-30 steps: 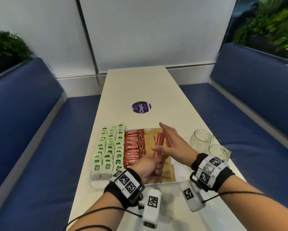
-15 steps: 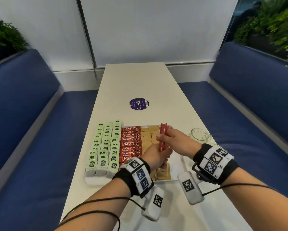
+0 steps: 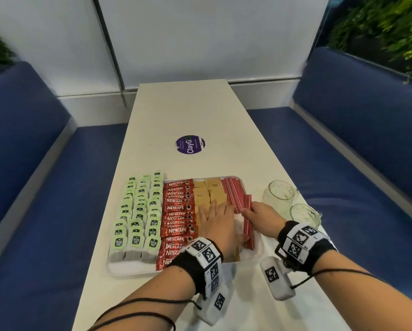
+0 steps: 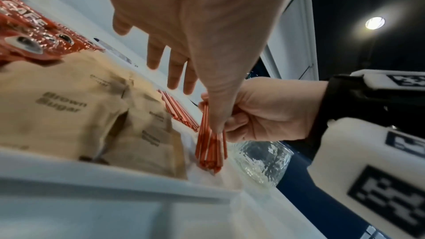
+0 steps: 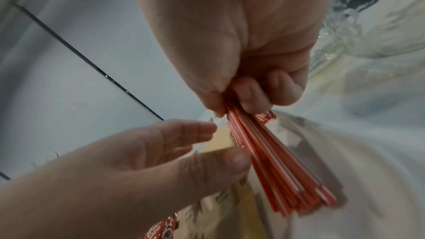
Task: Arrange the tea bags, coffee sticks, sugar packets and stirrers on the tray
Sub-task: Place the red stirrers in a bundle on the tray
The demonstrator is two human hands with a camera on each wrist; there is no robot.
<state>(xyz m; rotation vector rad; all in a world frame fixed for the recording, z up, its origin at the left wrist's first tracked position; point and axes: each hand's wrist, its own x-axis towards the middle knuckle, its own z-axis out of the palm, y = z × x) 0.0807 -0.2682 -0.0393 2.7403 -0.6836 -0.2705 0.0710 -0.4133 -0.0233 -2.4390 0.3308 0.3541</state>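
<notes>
**Stirrers go down on a booth table tray**

My right hand (image 3: pixel 262 217) is curled around a bundle of red stirrers (image 3: pixel 247 223), thumb and fingers pinching it over the right edge of the white tray (image 3: pixel 128 268). My left hand (image 3: pixel 220 223) lies beside it with straight, spread fingers over the brown sugar packets (image 3: pixel 203 195), gripping nothing. More stirrers (image 3: pixel 232 191) lie in a row at the tray's far right. Left of the sugar run the red coffee sticks (image 3: pixel 177 211), then three rows of green-tagged tea bags (image 3: pixel 138 211). Two glass jars (image 3: pixel 281 191) lie on the long white table (image 3: pixel 188 111), right of the tray. Farther along sits a round purple sticker (image 3: pixel 190 145). Blue cushioned benches (image 3: pixel 367 130) flank the table, a white wall (image 3: pixel 200 32) closes the far end, and green plants (image 3: pixel 391 25) top the right bench.
</notes>
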